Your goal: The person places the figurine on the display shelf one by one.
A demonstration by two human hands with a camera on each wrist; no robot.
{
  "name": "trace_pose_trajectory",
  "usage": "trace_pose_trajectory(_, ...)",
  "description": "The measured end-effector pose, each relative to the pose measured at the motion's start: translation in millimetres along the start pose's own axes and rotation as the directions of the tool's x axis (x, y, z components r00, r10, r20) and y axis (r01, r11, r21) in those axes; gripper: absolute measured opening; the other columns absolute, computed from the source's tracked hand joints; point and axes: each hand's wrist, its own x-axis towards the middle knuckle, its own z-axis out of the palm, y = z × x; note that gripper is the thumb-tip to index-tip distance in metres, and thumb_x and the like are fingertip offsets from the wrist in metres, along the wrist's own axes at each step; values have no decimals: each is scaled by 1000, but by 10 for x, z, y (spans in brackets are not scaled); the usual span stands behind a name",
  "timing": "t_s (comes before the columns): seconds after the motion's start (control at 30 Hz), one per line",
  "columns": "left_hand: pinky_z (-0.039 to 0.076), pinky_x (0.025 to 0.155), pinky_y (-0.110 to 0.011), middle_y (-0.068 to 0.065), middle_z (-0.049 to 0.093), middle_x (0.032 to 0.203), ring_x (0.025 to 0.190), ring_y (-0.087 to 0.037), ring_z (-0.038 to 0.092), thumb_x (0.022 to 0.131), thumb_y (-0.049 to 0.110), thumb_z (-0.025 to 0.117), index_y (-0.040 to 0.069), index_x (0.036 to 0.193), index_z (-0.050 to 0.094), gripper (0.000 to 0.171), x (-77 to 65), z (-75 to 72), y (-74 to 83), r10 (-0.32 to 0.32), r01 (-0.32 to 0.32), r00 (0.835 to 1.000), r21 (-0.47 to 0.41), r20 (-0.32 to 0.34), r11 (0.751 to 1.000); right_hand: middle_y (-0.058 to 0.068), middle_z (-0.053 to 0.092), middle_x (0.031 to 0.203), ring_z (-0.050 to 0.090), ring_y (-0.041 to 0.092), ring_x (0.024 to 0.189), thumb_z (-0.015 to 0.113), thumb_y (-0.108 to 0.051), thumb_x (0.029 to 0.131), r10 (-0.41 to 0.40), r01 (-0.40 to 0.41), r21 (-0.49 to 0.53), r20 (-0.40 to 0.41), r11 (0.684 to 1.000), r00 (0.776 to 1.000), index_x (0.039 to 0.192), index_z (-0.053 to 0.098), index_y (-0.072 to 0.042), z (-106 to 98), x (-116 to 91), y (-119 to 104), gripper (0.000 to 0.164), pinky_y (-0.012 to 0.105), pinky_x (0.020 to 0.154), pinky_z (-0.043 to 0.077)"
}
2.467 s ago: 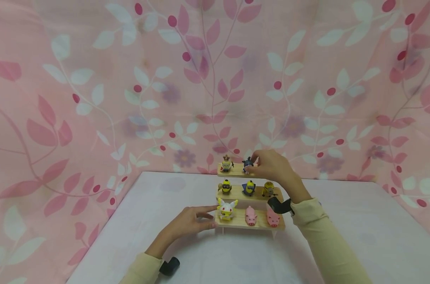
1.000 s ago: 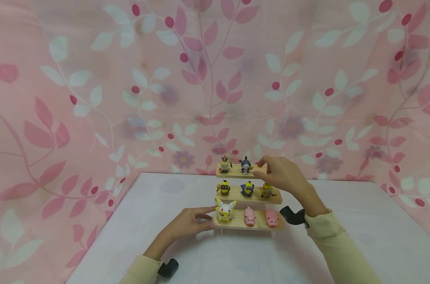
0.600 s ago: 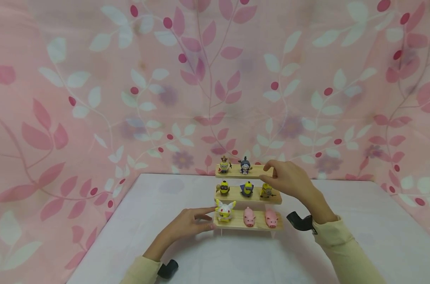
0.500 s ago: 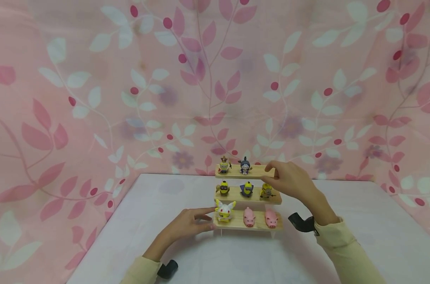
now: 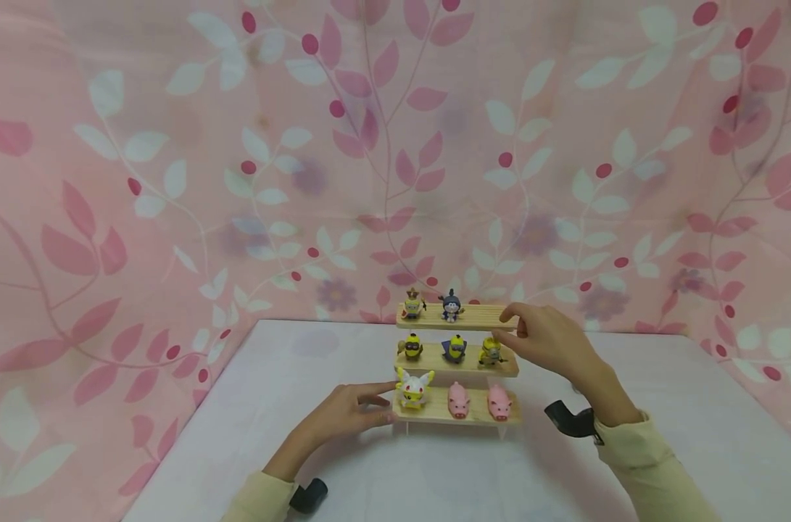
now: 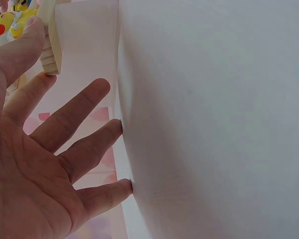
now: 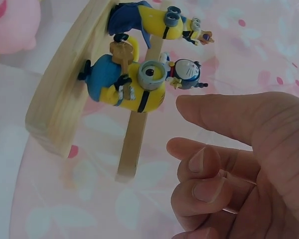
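A three-tier wooden display stand (image 5: pixel 473 413) holds small toy figures. My left hand (image 5: pixel 351 412) grips the left end of its lowest board between thumb and index finger; the left wrist view shows the other fingers spread. My right hand (image 5: pixel 555 346) holds nothing, thumb and index finger apart, beside the right end of the upper boards. Nearest to it is a yellow one-eyed figure with a guitar (image 7: pixel 122 82) on the middle board. The top board carries a crowned yellow figure (image 5: pixel 412 306) and a dark-hooded figure (image 5: pixel 452 307).
Two more yellow figures, one masked (image 5: pixel 412 348) and one blue-caped (image 5: pixel 455 349), stand on the middle board. The lowest board bears a white-eared yellow figure (image 5: pixel 412 390) and two pink pigs (image 5: pixel 459 401). A white-covered table (image 5: pixel 251 406) meets a pink floral cloth (image 5: pixel 395 145).
My right hand lets go of the dark-hooded figure on the top board, then draws away to the right and slightly down. The left hand stays at the lowest board.
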Motion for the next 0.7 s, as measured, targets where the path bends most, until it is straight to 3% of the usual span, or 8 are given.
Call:
trace_pose_trajectory(0.33, 48, 91, -47, 2, 73, 107, 110, -20, 65, 88, 51, 70, 23, 141, 57, 61, 3, 3, -7, -2, 2, 1000, 11, -5, 1000, -5, 52, 66, 46, 13, 53, 72, -31, 90, 8, -8, -29, -10, 1000, 1000, 109, 68, -8, -18, -95, 130, 30, 31, 49, 38)
trace_pose_trajectory(0.7, 49, 86, -44, 1, 73, 108, 110, -22, 65, 88, 49, 71, 24, 141, 57, 60, -1, 1, 13, -9, 9, 1000, 6, -1, 1000, -5, 53, 67, 46, 13, 53, 71, -33, 90, 64, -63, -40, 19, 997, 998, 111, 67, -8, 0, -237, 321, 34, 32, 47, 38)
